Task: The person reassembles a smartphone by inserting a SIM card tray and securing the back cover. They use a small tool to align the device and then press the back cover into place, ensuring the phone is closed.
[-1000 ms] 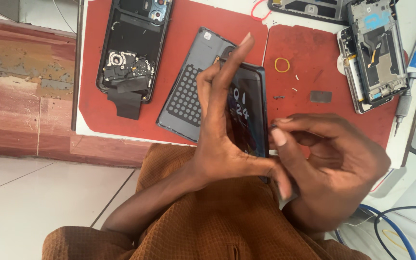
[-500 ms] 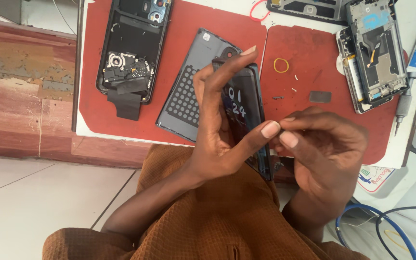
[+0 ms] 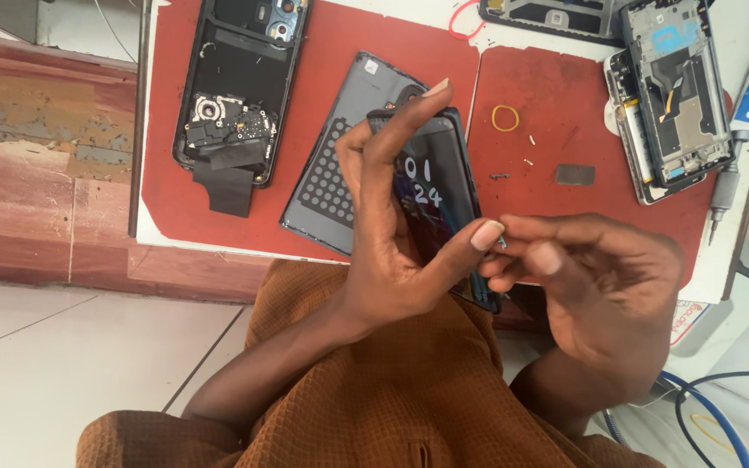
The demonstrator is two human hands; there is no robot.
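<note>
1. The left hand (image 3: pixel 387 234) is raised above the lap with its palm turned toward the right hand. Its fingers (image 3: pixel 405 121) stretch up along the dark phone (image 3: pixel 439 195), and its thumb presses against the phone's right edge, so the hand clasps the phone.
2. The phone stands tilted, its lit screen facing up toward the camera, its lower end near the person's brown garment (image 3: pixel 392 399). It hangs over the near edge of the bench (image 3: pixel 739 260).
3. The right hand (image 3: pixel 591 277) comes in from the right, curled. Its thumb and forefinger are pinched narrow on a tiny metal piece (image 3: pixel 502 243), right at the phone's edge and touching the left thumb tip.
4. Behind the phone, a grey back cover (image 3: pixel 340 165) lies on the red mat (image 3: pixel 166 199).
5. An opened phone body (image 3: pixel 231 95) lies further left on the mat.
6. A yellow rubber ring (image 3: pixel 504 118) and another stripped phone frame (image 3: pixel 674 95) lie to the right.
</note>
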